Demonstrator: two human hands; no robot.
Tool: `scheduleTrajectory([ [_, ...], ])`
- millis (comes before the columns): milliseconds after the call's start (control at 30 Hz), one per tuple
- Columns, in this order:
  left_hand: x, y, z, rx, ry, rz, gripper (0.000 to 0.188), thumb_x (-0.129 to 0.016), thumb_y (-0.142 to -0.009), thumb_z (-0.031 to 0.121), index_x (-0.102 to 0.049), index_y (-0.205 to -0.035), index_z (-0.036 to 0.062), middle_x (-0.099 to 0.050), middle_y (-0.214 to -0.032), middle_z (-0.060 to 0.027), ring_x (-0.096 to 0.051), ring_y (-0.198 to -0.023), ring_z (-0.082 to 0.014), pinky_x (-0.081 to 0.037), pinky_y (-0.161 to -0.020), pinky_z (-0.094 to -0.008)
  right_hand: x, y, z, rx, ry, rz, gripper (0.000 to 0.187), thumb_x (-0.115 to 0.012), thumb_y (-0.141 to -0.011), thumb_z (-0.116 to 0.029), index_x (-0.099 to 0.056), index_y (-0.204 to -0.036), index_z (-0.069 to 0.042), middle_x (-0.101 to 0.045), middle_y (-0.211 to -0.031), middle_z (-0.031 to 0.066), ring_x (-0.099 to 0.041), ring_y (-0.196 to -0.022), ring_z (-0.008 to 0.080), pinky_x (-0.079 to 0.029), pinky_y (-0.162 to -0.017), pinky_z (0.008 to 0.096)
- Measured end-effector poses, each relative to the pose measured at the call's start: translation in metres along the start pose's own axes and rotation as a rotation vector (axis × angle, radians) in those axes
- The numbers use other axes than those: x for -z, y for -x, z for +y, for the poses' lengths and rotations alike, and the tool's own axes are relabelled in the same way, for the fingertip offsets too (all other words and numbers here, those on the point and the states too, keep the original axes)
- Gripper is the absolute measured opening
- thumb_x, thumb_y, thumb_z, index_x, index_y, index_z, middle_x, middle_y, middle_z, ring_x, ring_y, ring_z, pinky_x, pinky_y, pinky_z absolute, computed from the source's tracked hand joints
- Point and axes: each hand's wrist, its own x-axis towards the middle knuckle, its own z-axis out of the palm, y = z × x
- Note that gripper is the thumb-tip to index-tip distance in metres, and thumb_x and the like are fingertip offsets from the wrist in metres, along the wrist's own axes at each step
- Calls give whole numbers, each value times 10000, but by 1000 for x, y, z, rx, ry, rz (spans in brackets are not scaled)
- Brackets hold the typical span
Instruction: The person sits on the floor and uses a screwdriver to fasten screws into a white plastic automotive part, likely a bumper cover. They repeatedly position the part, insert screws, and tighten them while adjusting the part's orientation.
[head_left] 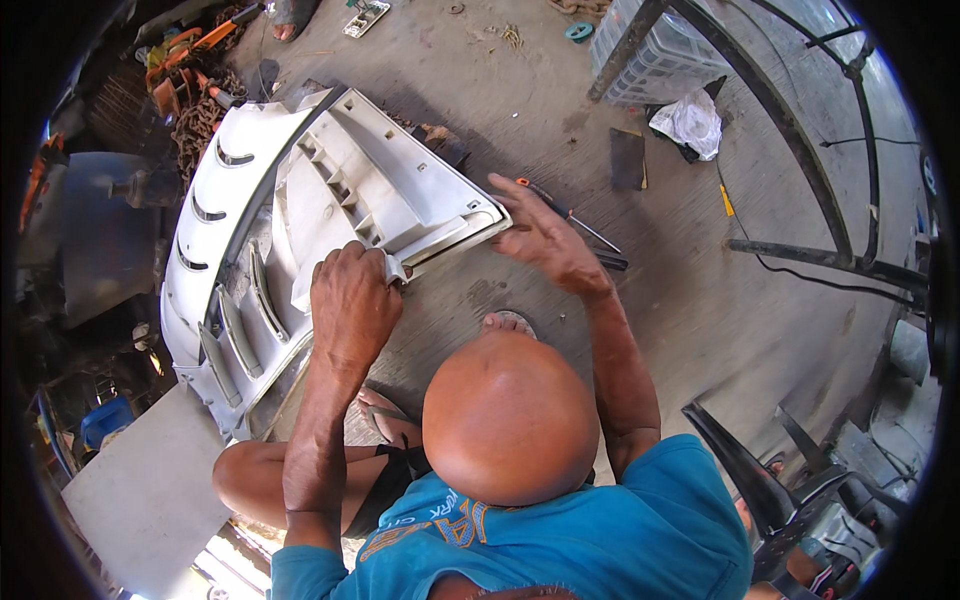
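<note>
A white moulded plastic panel (430, 165), with a ribbed row of square pockets, lies before me. Its right corner points towards my right hand (550, 240), whose fingers are stretched out and apart around that corner, seemingly touching it. At the panel's near edge my left hand (352, 305) is closed, knuckles up. From beside its thumb pokes a small folded whitish piece (396, 268); whether it is cloth or paper I cannot tell. Joined to or lying against the panel on the left is a larger curved white panel (205, 215) with dark crescent slots and several slats.
A screwdriver (590, 232) lies on the concrete floor past my right hand. A black metal frame (800, 130) and a clear plastic crate (650, 60) stand at the right. Rusty chains (195, 130) are heaped far left. My bent knee (510, 420) rises between my arms.
</note>
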Motion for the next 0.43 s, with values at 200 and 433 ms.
scheduleTrajectory([
  [200,16,-7,-2,-31,-33,-51,361,-790,-886,332,-712,-844,-18,-662,-870,-187,-660,-885,-378,-505,-807,-495,-21,-19,0,15,144,38,776,-799,-929,-164,-398,-1584,-52,-641,-1342,141,-606,-1185,143,-516,-1016,322],
  [433,22,-8,4,-7,-155,-140,178,-751,-808,147,-721,-922,13,-701,-987,-185,-682,-966,-329,-531,-922,-458,-7,-20,-6,96,510,36,831,-852,-877,-401,-464,-1567,-148,-702,-1311,129,-682,-1122,259,-515,-1018,395],
])
